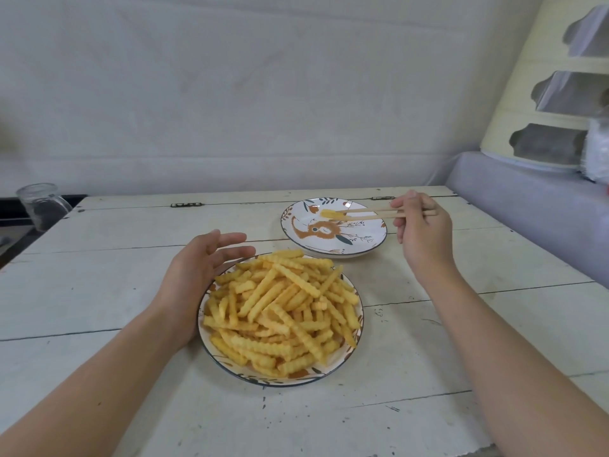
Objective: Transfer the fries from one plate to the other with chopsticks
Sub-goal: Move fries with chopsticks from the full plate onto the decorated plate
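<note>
Over far fox-print plate, right hand gripping chopsticks, pinching one crinkle fry; left hand resting flat-fingered beside heaped fries plate, bracing; fries likely light, brittle, greasy, so pinching mid-length seems safest

My right hand hides upper chopsticks. Fry pile covers near plate centre. Glass jar at left blurred. Both forearms cut by bottom edge.
</note>
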`<action>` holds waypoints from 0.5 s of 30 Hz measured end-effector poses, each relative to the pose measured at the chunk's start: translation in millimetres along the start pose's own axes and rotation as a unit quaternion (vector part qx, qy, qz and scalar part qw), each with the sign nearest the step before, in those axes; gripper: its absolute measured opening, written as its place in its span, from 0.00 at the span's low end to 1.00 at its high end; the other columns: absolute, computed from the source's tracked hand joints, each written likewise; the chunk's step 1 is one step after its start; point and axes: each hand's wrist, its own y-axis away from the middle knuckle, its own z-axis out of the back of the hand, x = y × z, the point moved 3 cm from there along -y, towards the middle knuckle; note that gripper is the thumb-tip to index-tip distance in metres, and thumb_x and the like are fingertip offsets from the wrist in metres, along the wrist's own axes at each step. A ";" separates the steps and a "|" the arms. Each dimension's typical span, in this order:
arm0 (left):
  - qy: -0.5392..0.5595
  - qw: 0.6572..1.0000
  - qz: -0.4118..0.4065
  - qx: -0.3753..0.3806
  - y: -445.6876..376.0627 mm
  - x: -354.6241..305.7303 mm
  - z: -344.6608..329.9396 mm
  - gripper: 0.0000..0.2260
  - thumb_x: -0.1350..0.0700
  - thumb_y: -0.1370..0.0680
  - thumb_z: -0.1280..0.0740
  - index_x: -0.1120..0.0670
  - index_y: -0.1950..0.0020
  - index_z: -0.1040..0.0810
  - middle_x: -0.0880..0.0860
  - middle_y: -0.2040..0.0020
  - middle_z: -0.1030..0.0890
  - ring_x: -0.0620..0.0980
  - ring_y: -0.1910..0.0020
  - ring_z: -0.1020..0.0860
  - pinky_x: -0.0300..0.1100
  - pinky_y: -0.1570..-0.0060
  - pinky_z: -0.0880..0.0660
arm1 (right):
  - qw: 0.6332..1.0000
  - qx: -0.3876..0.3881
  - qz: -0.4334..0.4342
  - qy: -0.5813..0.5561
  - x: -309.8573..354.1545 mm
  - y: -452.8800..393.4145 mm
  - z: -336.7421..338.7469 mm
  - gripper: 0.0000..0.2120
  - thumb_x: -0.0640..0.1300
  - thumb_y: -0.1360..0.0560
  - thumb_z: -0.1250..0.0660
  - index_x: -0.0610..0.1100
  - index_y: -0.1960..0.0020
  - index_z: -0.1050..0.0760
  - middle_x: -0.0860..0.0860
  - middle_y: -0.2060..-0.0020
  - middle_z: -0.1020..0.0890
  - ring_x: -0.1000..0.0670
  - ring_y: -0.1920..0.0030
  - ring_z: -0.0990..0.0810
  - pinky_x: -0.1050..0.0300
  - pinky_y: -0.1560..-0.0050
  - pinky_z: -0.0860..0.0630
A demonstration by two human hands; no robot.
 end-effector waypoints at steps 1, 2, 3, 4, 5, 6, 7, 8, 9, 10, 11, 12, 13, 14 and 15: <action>-0.001 1.000 0.001 0.001 0.1 -0.2 -0.3 0.21 0.45 0.15 0.43 0.56 0.33 0.19 0.57 0.40 0.13 0.56 0.41 0.16 0.53 0.47 0.22 | 1.000 0.003 0.002 0.009 -2.3 -0.3 -1.4 0.18 0.52 0.16 0.41 0.46 0.59 0.20 0.52 0.69 0.24 0.55 0.70 0.28 0.61 0.67 0.31; 0.000 1.000 0.002 0.002 0.3 -0.2 -0.7 0.21 0.46 0.15 0.43 0.57 0.32 0.19 0.57 0.40 0.13 0.56 0.42 0.15 0.53 0.47 0.22 | 1.000 0.002 0.001 0.012 -4.0 -0.6 -1.8 0.18 0.53 0.17 0.41 0.47 0.59 0.20 0.53 0.68 0.23 0.55 0.70 0.27 0.59 0.66 0.30; 0.001 1.000 0.002 0.003 0.3 0.0 -0.7 0.21 0.46 0.15 0.43 0.57 0.32 0.19 0.57 0.40 0.13 0.55 0.43 0.15 0.52 0.48 0.22 | 1.000 -0.004 -0.002 0.007 -4.7 -1.1 -1.2 0.18 0.54 0.17 0.41 0.48 0.59 0.20 0.53 0.67 0.22 0.55 0.69 0.27 0.58 0.66 0.30; 0.003 1.000 0.003 0.004 0.2 0.2 -0.4 0.21 0.46 0.15 0.43 0.57 0.32 0.19 0.57 0.40 0.13 0.55 0.43 0.15 0.52 0.48 0.22 | 1.000 -0.015 -0.006 -0.002 -4.5 -2.0 0.4 0.18 0.55 0.17 0.41 0.49 0.60 0.20 0.53 0.66 0.21 0.55 0.68 0.26 0.58 0.65 0.30; 0.004 1.000 0.003 0.004 -0.2 0.5 0.2 0.21 0.46 0.15 0.43 0.57 0.32 0.19 0.57 0.40 0.13 0.55 0.43 0.15 0.52 0.48 0.22 | 1.000 -0.026 -0.009 -0.012 -3.5 -2.9 2.5 0.19 0.56 0.18 0.40 0.49 0.61 0.21 0.53 0.66 0.20 0.54 0.68 0.26 0.57 0.65 0.30; 0.005 1.000 0.003 0.004 -0.8 0.8 0.8 0.21 0.46 0.15 0.43 0.56 0.33 0.19 0.57 0.39 0.13 0.56 0.42 0.15 0.53 0.48 0.22 | 0.999 -0.035 -0.009 -0.022 -2.3 -3.8 4.1 0.19 0.56 0.18 0.40 0.49 0.63 0.21 0.53 0.66 0.20 0.53 0.68 0.26 0.57 0.65 0.31; 0.006 1.000 0.002 0.004 -1.5 1.2 1.5 0.21 0.46 0.15 0.43 0.56 0.33 0.19 0.58 0.39 0.13 0.56 0.42 0.15 0.53 0.47 0.22 | 0.999 -0.038 -0.009 -0.030 -1.8 -4.6 5.4 0.20 0.56 0.19 0.40 0.50 0.64 0.21 0.54 0.67 0.21 0.53 0.68 0.26 0.57 0.66 0.32; 0.009 1.000 0.002 0.005 -2.2 1.4 1.7 0.21 0.45 0.15 0.42 0.57 0.33 0.19 0.58 0.39 0.13 0.55 0.42 0.15 0.53 0.47 0.22 | 0.999 -0.037 -0.010 -0.034 -1.9 -4.9 5.9 0.20 0.56 0.19 0.40 0.49 0.64 0.21 0.54 0.68 0.22 0.53 0.68 0.26 0.57 0.66 0.32; 0.010 1.000 0.002 0.005 -2.7 1.6 1.8 0.21 0.45 0.15 0.42 0.57 0.33 0.19 0.58 0.39 0.13 0.55 0.43 0.15 0.52 0.47 0.22 | 0.999 -0.034 -0.011 -0.034 -3.4 -5.5 6.1 0.19 0.56 0.19 0.39 0.49 0.64 0.21 0.54 0.69 0.22 0.53 0.69 0.26 0.58 0.67 0.33; 0.011 1.000 0.002 0.005 -2.9 1.5 1.6 0.21 0.46 0.15 0.42 0.57 0.33 0.19 0.58 0.39 0.13 0.55 0.43 0.15 0.52 0.48 0.22 | 0.999 -0.031 -0.013 -0.032 -5.1 -6.0 6.2 0.19 0.56 0.19 0.39 0.48 0.63 0.20 0.54 0.70 0.23 0.53 0.69 0.27 0.58 0.67 0.33; 0.010 1.000 0.001 0.005 -3.0 1.6 1.5 0.21 0.46 0.15 0.42 0.57 0.33 0.19 0.58 0.39 0.13 0.55 0.43 0.15 0.52 0.48 0.22 | 0.999 -0.028 -0.014 -0.030 -7.0 -6.9 6.2 0.18 0.55 0.19 0.39 0.47 0.62 0.20 0.54 0.70 0.23 0.53 0.69 0.27 0.58 0.67 0.33; 0.010 1.000 0.001 0.006 -2.8 1.7 1.2 0.21 0.46 0.15 0.42 0.57 0.33 0.19 0.58 0.39 0.13 0.55 0.43 0.15 0.52 0.48 0.22 | 0.999 -0.025 -0.015 -0.028 -8.2 -7.9 6.3 0.18 0.54 0.19 0.39 0.47 0.61 0.20 0.54 0.70 0.23 0.53 0.69 0.27 0.58 0.67 0.34; 0.010 1.000 0.001 0.006 -2.8 1.8 1.4 0.21 0.46 0.15 0.42 0.57 0.33 0.19 0.58 0.39 0.13 0.56 0.42 0.16 0.52 0.47 0.22 | 0.999 -0.022 -0.017 -0.028 -8.7 -8.9 6.1 0.17 0.53 0.18 0.39 0.46 0.61 0.20 0.53 0.70 0.24 0.53 0.69 0.28 0.58 0.68 0.34; 0.010 1.000 0.001 0.007 -2.6 1.8 1.3 0.21 0.45 0.15 0.42 0.56 0.33 0.19 0.58 0.39 0.13 0.56 0.41 0.16 0.53 0.47 0.22 | 0.999 -0.019 -0.023 -0.027 -8.9 -9.8 5.8 0.18 0.52 0.17 0.39 0.46 0.61 0.21 0.52 0.70 0.24 0.54 0.69 0.28 0.59 0.68 0.34; 0.009 1.000 0.001 0.007 -2.5 1.9 1.5 0.21 0.45 0.15 0.42 0.56 0.33 0.19 0.58 0.39 0.13 0.57 0.41 0.16 0.53 0.46 0.22 | 0.999 -0.017 -0.030 -0.027 -9.3 -10.4 5.4 0.18 0.52 0.17 0.40 0.45 0.61 0.21 0.51 0.70 0.25 0.54 0.70 0.28 0.59 0.69 0.34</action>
